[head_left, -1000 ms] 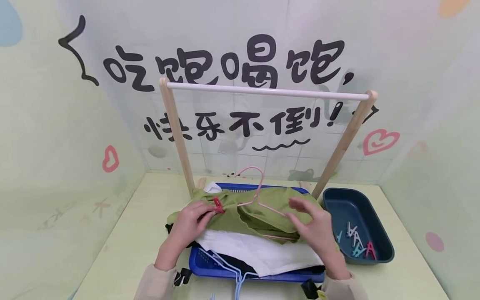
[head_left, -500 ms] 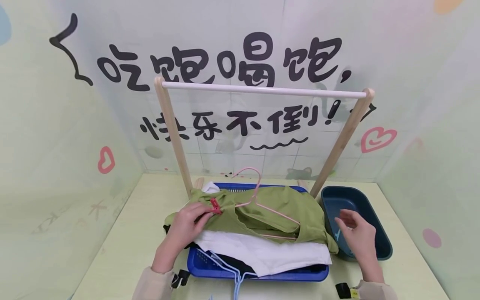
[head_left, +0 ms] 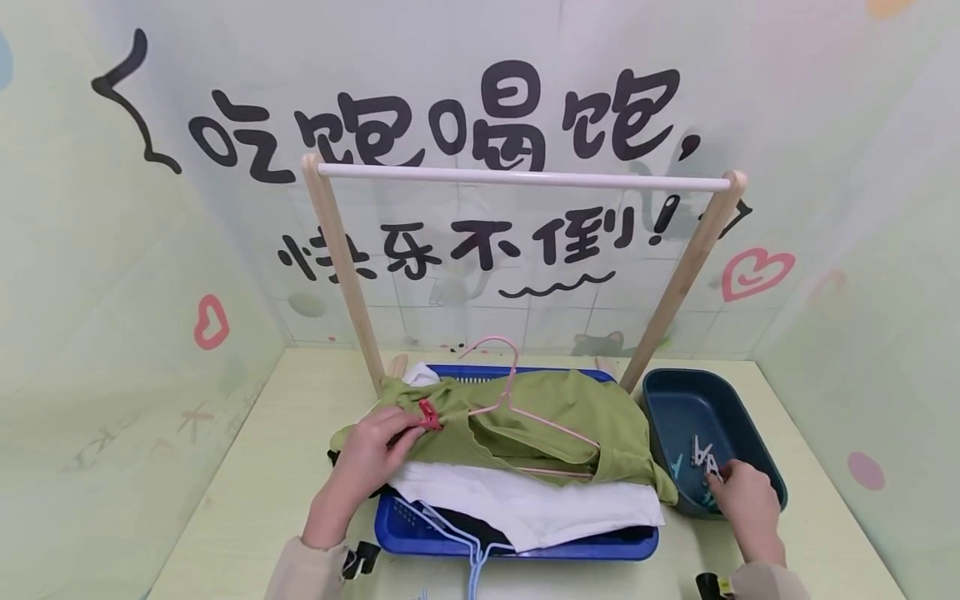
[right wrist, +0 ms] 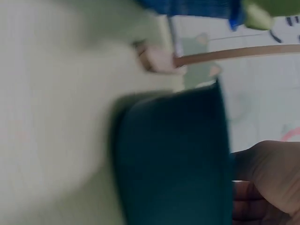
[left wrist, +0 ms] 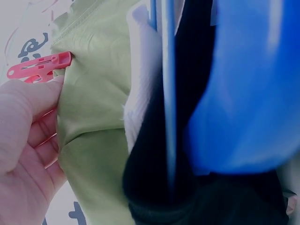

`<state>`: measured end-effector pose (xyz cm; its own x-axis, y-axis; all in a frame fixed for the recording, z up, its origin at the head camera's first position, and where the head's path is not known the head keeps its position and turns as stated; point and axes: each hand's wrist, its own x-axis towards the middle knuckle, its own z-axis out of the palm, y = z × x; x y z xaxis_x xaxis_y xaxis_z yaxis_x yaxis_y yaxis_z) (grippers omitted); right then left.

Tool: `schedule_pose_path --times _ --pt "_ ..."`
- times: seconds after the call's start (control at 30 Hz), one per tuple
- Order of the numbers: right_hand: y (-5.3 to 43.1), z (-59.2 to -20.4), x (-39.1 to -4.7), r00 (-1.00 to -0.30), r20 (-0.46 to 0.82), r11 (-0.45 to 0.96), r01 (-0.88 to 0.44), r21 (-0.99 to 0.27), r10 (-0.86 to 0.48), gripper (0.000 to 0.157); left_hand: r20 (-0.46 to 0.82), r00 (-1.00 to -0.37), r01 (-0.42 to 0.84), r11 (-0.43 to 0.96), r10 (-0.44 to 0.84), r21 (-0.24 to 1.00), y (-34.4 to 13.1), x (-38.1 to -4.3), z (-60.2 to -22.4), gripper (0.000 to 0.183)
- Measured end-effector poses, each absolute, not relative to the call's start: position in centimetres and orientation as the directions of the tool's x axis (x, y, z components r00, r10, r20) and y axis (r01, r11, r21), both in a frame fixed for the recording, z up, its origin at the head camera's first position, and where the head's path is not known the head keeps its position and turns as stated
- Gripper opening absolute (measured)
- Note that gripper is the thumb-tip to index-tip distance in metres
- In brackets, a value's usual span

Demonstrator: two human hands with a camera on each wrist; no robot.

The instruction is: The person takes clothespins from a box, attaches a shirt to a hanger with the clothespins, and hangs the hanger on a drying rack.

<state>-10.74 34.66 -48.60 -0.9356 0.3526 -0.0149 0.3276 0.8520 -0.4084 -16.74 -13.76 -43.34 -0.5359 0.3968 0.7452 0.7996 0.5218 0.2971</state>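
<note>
Left hand [head_left: 371, 446] pinches edge of green cloth garment [head_left: 630, 433], right at red plastic clip [head_left: 429, 414] clamped there; garment lies over blue plastic basket [head_left: 611, 550]. Right hand [head_left: 750, 504] in dark-teal plastic bin [head_left: 678, 408], fingertips at white plastic clip [head_left: 711, 465]; can't tell if gripped.

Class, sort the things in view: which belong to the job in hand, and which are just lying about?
Probably in the job: left hand, right hand, red clip, green garment, pink hanger, tub, loose clips.

Seemingly just there: white cloth, blue hangers, rack.
</note>
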Motion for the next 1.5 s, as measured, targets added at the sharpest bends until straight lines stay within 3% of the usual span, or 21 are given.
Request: schedule_pose_path --times 0.3,0.63,0.77,0.9,1.03,1.17,1.5 --pt "35.0 -49.4 -11.6 -0.926 -0.156 0.861 0.376 -0.343 0.343 0.036 0.738 -0.548 0.793 0.526 0.394 0.308 -13.9 -16.7 -43.7 0.021" --pt "35.6 -50.5 -12.4 -0.906 -0.201 0.832 0.422 -0.359 0.372 0.017 0.733 -0.551 0.792 0.526 0.398 0.310 -13.8 -16.6 -43.5 0.018" --pt "35.9 -50.7 -12.4 -0.904 -0.194 0.826 0.427 -0.368 0.380 0.031 0.731 -0.553 0.792 0.524 0.400 0.312 -13.8 -16.6 -43.5 0.018" --pt "36.1 -50.6 -12.4 -0.902 -0.161 0.814 0.430 -0.390 0.400 0.024 0.728 -0.556 0.791 0.525 0.402 0.315 -13.8 -16.6 -43.6 0.019" --pt "35.9 -49.9 -12.2 -0.912 -0.076 0.811 0.395 -0.432 0.403 0.029 0.729 -0.556 0.790 0.527 0.400 0.313 -13.8 -16.7 -43.6 0.019" --pt "35.1 -48.5 -11.8 -0.927 0.057 0.806 0.291 -0.516 0.371 0.036 0.729 -0.557 0.789 0.528 0.399 0.314 -13.9 -16.6 -43.7 0.019" --pt "31.7 -44.2 -10.9 -0.919 0.239 0.658 0.029 -0.752 0.314 0.028 0.731 -0.553 0.793 0.521 0.398 0.316 -13.9 -16.7 -43.7 0.019"
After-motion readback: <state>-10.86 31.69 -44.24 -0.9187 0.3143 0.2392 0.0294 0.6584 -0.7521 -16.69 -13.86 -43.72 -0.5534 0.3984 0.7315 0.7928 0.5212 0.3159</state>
